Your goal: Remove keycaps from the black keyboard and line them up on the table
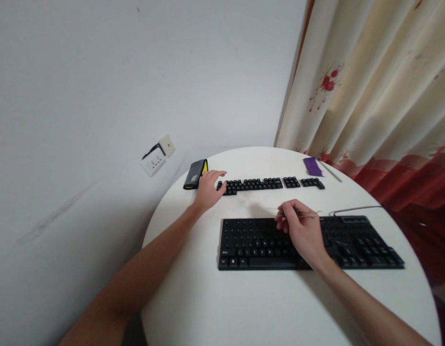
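A black keyboard (352, 240) lies on the round white table (265, 307), with many of its upper keys removed. The loose black keycaps (258, 184) are laid out in rows beyond it. My left hand (208, 190) reaches to the left end of those rows, its fingers curled over the first keycaps. Over the middle of the keyboard, my right hand (303, 230) is closed in a pinch on a thin wire tool (308, 215) that points right.
A grey and yellow folded cloth (195, 174) lies at the table's far left edge. A purple item (312, 166) and a thin stick (330, 171) lie at the far right. The keyboard cable (355, 209) curls behind. A wall socket (153, 161) and a curtain (369, 96) are beyond.
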The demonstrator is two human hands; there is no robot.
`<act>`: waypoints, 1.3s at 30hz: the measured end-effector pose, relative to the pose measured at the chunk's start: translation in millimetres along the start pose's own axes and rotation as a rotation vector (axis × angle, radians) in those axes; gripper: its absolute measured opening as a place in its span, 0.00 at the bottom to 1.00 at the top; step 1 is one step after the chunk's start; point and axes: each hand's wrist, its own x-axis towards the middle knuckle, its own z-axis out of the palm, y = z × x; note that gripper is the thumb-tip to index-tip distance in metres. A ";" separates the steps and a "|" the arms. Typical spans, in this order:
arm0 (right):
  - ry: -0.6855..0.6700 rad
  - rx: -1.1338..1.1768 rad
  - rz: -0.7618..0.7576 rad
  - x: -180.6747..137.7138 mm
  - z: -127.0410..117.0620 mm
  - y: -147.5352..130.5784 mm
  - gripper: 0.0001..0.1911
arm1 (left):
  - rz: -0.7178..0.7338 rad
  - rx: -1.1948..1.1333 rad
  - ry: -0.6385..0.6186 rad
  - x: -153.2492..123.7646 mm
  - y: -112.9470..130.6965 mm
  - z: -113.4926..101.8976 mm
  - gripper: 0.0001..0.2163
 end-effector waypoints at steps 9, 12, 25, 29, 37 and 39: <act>0.077 0.024 0.005 9.9 -11.5 -5.9 0.17 | 0.019 -0.248 -0.065 -5.5 27.7 -18.4 0.09; 0.100 0.019 -0.007 12.4 -12.8 -5.9 0.16 | 0.165 -0.283 -0.461 -20.2 60.2 -23.3 0.20; 0.109 -0.058 -0.005 13.5 -13.4 4.5 0.17 | 0.400 -0.149 -0.927 -63.6 104.8 -18.2 0.60; 0.104 -0.105 -0.010 13.1 -16.5 2.5 0.16 | 0.377 -0.133 -0.950 -58.4 103.8 -25.3 0.60; -0.005 -0.057 -0.038 10.5 -13.8 -3.5 0.09 | 0.303 -0.204 -0.948 -43.0 94.0 -32.7 0.52; -0.070 -0.080 -0.091 9.8 -12.5 -2.9 0.09 | 0.267 -0.246 -0.858 -36.9 91.0 -29.1 0.41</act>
